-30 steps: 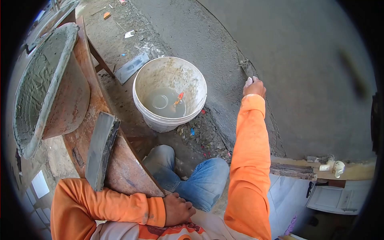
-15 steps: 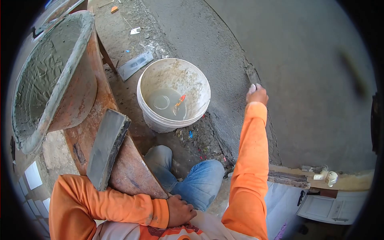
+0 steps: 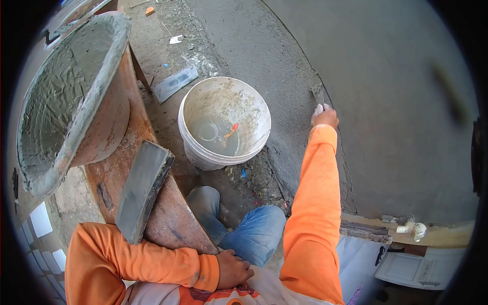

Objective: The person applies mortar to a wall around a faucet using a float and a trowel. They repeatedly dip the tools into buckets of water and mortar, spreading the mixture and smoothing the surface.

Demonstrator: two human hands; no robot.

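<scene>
My right hand (image 3: 325,116) is closed on the handle of a small trowel (image 3: 317,92), though its short grey blade is hard to make out. The blade touches the grey wall surface beside a thin line where rough plaster (image 3: 269,66) meets a smoother grey area (image 3: 396,137). Low in front of my body, my left hand (image 3: 234,269) rests by my lap with its fingers curled together; nothing shows in it. Near my left forearm, a grey rectangular float (image 3: 144,190) leans on a rusty, curved board (image 3: 170,218).
A white bucket (image 3: 192,147) holds cloudy water with an orange object in it. At left, a large mortar-coated tub (image 3: 109,124) contains grey mix. Another flat float (image 3: 175,83) lies behind the bucket. A pipe fitting (image 3: 418,231) juts out at lower right.
My right hand has shifted slightly left and the trowel has tilted a little. The bucket, tub and board sit slightly farther right in view. My left hand stays by my lap.
</scene>
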